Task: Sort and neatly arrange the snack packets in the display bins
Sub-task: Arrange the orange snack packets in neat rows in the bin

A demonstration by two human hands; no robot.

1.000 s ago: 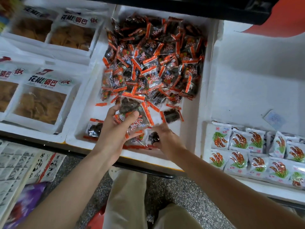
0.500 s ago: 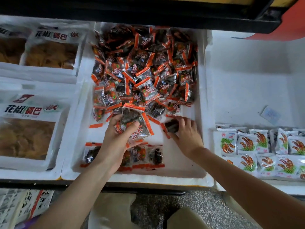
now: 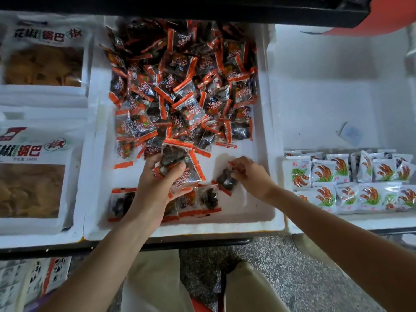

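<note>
Two hands [image 3: 155, 183], two large bags [image 3: 42, 61], dozens of orange packets [image 3: 186, 91].

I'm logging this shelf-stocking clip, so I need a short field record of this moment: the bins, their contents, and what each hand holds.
middle bin: white foam; loose pile of orange-edged dark packets at back, short row along front
left hand: grips a bunch of those packets
right hand: pinches a single packet near the row's right end
right bin: white packets lined up at front
left side: large bags with clear windows
</note>
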